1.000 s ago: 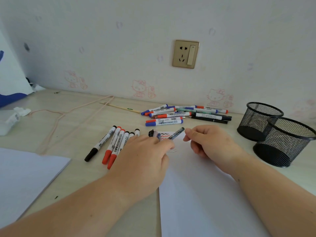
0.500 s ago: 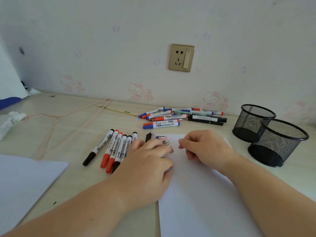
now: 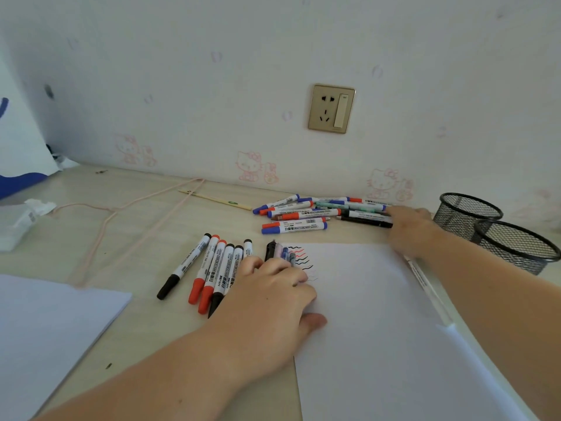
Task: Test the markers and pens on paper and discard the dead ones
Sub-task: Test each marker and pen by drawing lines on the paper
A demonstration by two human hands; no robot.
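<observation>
We see a pale wooden desk (image 3: 127, 238) against a wall with little pink cat stickers. In the middle of the frame lies a white sheet of paper (image 3: 379, 314) with wavy black and red test lines (image 3: 302, 259) near its top left corner.

The left hand (image 3: 270, 299) lies flat on the left edge of the paper, palm down, fingers bent a little and the thumb sticking out to the right. It covers the near ends of a few small pens (image 3: 280, 250) that poke out past the fingers. We cannot tell if it grips any of them.

Just left of that hand is a neat row of whiteboard markers (image 3: 212, 265) with black and red caps, side by side on the desk.

The right hand (image 3: 408, 226) is in the upper right of the frame, at the right end of a loose pile of whiteboard markers (image 3: 303, 212) by the wall (blue, red, green and black ones). The hand is blurry. Its fingers touch the black markers there, but we cannot tell if they are pinching one.

Two black mesh pen cups (image 3: 498, 232) stand at the right edge of the frame, touching each other. A second sheet of paper (image 3: 45, 329) lies at the lower left. A gold wall socket (image 3: 331, 108) sits above the pile, and a pink clothes hanger (image 3: 121, 220) lies on the desk at the left.
</observation>
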